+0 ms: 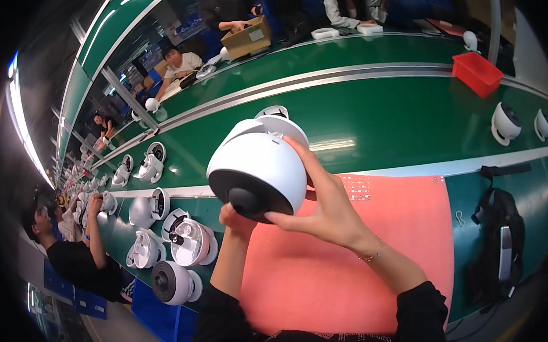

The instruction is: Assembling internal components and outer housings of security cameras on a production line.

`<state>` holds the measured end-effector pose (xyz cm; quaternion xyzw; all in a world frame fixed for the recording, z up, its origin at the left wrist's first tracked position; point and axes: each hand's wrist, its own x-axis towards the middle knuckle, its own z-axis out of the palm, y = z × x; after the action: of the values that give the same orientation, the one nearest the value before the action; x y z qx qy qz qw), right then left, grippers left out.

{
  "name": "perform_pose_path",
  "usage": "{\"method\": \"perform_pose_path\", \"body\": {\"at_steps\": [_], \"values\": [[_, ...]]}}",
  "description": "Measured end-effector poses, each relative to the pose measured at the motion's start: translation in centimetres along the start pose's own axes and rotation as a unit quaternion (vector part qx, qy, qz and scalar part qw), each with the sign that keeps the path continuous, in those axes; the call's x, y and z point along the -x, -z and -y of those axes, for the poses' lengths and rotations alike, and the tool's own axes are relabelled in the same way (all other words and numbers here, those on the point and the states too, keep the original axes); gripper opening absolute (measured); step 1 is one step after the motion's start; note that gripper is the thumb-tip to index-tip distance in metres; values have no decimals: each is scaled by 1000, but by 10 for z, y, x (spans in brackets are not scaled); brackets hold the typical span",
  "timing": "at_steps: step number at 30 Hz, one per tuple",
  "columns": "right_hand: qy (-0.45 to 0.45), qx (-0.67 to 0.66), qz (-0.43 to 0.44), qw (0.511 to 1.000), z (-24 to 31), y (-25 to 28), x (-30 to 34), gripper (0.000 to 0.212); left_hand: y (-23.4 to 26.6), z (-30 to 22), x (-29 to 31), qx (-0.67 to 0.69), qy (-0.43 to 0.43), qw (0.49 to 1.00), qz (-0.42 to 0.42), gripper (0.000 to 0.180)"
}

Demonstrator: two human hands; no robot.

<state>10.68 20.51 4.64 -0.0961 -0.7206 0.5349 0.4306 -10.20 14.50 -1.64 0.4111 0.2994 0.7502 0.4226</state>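
Note:
A round white security camera (265,161) with a black front and a bulging dark lens is held up over the mat, its lens side tilted down toward me. My right hand (324,207) grips it from the right, thumb near the black front's lower edge and fingers along the white shell. From below left, my left hand (238,219) supports it; most of those fingers are hidden behind the body. The pink mat (343,259) lies beneath on the green bench. Left of my forearm stand open white camera housings (191,239) and a finished-looking camera (172,283).
More white camera parts (151,162) stand along the belt to the left. Farther right are a red bin (477,74), white units (506,123) and a black strap bundle (498,226). A blue crate (158,312) sits below the bench. Co-workers sit at left and across the line.

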Motion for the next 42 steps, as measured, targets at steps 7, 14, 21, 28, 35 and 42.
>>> {"method": "perform_pose_path", "body": {"at_steps": [7,14,21,28,35,42], "values": [[-185,-214,-158,946,-44,42,-20,66,-66,20,-40,81,197,976,-38,43],[-265,-393,-293,831,-95,97,-20,65,-63,63,-63,160,255,947,-115,55],[-62,108,-475,871,-146,101,-10,90,16,117,-105,211,152,936,-236,64],[101,371,-448,807,-126,98,-8,89,31,134,-108,134,72,959,-240,52],[57,268,-452,849,-129,100,-10,86,-7,73,-99,57,72,963,-252,59],[-234,-355,-375,824,-135,128,-6,65,-4,15,-93,-146,150,956,-205,62]]}}
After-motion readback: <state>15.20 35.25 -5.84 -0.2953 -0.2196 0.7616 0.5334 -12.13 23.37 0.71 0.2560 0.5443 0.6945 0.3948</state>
